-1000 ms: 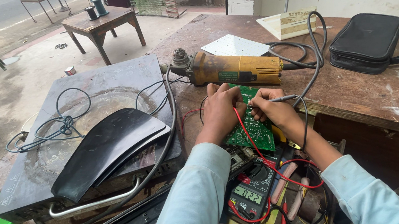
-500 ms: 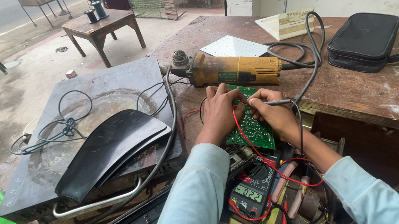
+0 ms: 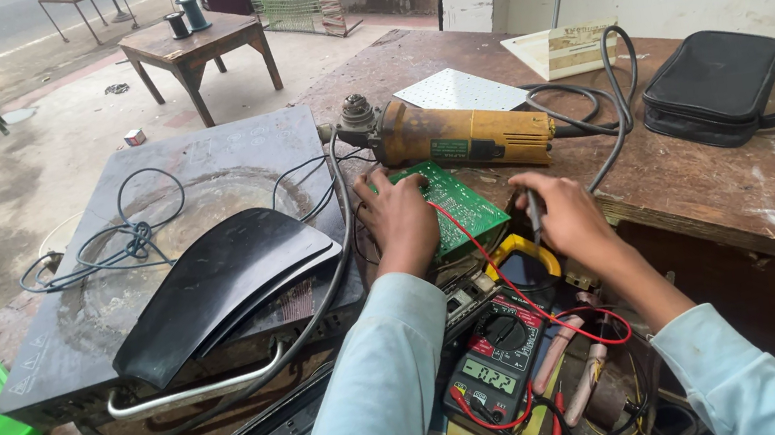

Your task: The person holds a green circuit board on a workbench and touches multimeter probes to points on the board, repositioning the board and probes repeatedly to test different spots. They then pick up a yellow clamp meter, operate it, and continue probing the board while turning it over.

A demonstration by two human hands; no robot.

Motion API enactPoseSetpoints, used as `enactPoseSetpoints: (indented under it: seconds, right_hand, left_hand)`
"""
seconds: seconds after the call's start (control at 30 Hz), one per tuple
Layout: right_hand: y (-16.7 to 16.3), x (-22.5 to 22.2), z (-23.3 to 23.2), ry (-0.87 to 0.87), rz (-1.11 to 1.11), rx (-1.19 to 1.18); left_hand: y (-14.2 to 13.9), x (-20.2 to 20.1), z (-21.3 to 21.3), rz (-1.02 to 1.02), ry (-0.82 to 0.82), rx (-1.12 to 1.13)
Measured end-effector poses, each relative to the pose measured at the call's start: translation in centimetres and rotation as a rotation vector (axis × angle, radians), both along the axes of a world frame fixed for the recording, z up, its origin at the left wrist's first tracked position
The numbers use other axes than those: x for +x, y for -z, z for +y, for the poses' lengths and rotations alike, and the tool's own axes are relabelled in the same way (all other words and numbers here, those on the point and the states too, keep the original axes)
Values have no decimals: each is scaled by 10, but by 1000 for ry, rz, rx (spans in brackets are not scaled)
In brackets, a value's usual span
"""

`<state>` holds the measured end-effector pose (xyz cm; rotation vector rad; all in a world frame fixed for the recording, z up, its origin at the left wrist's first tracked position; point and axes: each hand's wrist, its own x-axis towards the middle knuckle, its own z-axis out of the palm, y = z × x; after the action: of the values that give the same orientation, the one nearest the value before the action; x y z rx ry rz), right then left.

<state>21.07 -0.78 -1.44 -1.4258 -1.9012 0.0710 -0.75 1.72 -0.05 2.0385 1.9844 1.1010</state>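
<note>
Hands apart: left [image 3: 400, 221] pressing circuit board [image 3: 455, 206]; right [image 3: 564, 213] gripping probe [image 3: 534, 212]; grinder [image 3: 462, 136] behind.

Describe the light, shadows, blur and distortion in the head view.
Head view: soft, even daylight, faint shadows; no blur on the left hand, right hand or green circuit board; mild sheen on the black curved cover; wide-angle stretch toward the edges.

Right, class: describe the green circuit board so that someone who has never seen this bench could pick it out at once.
Start at the wooden workbench and find the long yellow angle grinder lying across it. Just in front of the grinder, under the left hand, lies the green circuit board, with the right hand beside it. It is the only flat green panel there, dotted with solder points.
</note>
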Motion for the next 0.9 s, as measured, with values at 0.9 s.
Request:
enactPoseSetpoints:
  seconds: [0.9]
  right_hand:
    - [42,-6,11,284,-400,-409]
  left_hand:
    - [4,7,10,103,240,-72]
